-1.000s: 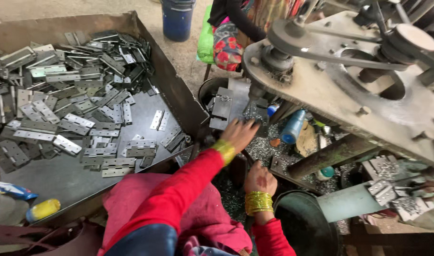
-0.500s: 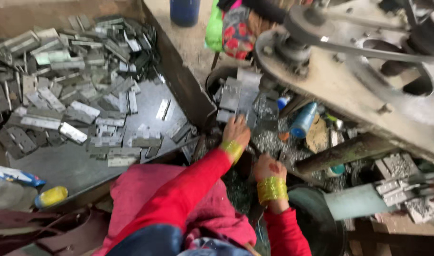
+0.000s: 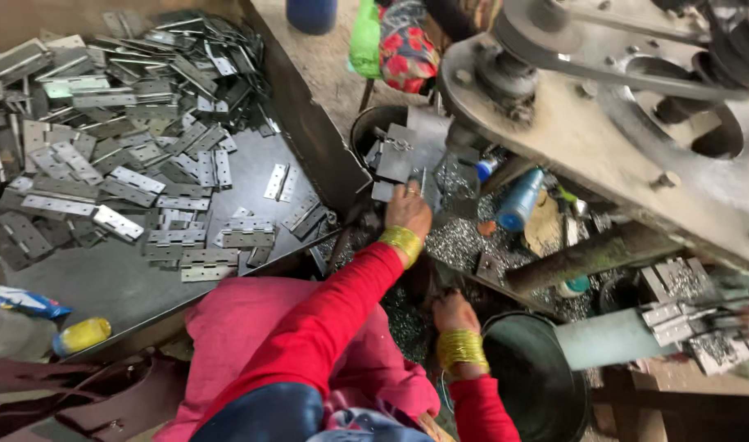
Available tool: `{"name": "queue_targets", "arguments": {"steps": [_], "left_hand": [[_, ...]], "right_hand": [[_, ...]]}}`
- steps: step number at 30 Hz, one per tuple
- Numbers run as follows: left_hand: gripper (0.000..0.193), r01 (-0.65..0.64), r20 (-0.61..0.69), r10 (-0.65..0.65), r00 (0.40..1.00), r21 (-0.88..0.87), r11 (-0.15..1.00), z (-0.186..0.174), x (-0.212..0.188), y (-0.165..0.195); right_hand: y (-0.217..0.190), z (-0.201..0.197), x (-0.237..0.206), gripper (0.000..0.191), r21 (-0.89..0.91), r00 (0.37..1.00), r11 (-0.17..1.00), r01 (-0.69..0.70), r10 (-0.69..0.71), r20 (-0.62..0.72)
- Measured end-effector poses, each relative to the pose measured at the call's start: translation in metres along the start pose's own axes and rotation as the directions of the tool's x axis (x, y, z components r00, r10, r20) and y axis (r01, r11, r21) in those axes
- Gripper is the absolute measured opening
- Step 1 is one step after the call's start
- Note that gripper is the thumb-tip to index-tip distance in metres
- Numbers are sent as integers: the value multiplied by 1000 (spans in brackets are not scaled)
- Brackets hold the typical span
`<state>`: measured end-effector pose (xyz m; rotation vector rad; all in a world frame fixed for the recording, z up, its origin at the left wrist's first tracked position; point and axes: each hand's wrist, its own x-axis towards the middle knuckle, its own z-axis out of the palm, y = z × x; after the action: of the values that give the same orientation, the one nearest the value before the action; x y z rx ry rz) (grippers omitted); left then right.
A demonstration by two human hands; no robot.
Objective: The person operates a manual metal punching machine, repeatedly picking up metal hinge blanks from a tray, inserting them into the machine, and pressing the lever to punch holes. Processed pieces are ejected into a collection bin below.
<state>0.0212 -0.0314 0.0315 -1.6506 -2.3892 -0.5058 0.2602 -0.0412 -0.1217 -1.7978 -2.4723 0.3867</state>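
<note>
Left hand (image 3: 409,210) reaches forward under the machine (image 3: 604,123), fingers curled on a hinge plate (image 3: 423,184); grip looks closed, though the fingertips are partly hidden. Right hand (image 3: 454,311) sits low beside the dark bucket (image 3: 538,385); cannot tell whether it is open or holding anything. Metal shavings (image 3: 464,241) lie just beyond both hands. Far left of the hands, the tray (image 3: 104,286) carries a large heap of hinges (image 3: 104,147). Judgement: most hinges unprocessed, work early.
</note>
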Motion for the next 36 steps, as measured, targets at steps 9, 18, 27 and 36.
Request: {"name": "queue_targets", "arguments": {"steps": [9,18,27,36], "left_hand": [[22,-99,-47,106,993,136,986,6,4,-1],[45,202,-134,-402,906,-697,688,1,24,11],[26,-101,-14,106,994,200,975,8,59,-7],[31,10,-115,11,993,179,984,10,37,-19]], "right_hand": [[-5,14,-21,54,174,994,980,-98,88,59],[-24,-21,-28,55,147,977,969,-197,182,109],[-9,-26,-4,51,124,992,986,-107,97,86],[-16,-7,-29,49,245,992,965,-89,65,104]]}}
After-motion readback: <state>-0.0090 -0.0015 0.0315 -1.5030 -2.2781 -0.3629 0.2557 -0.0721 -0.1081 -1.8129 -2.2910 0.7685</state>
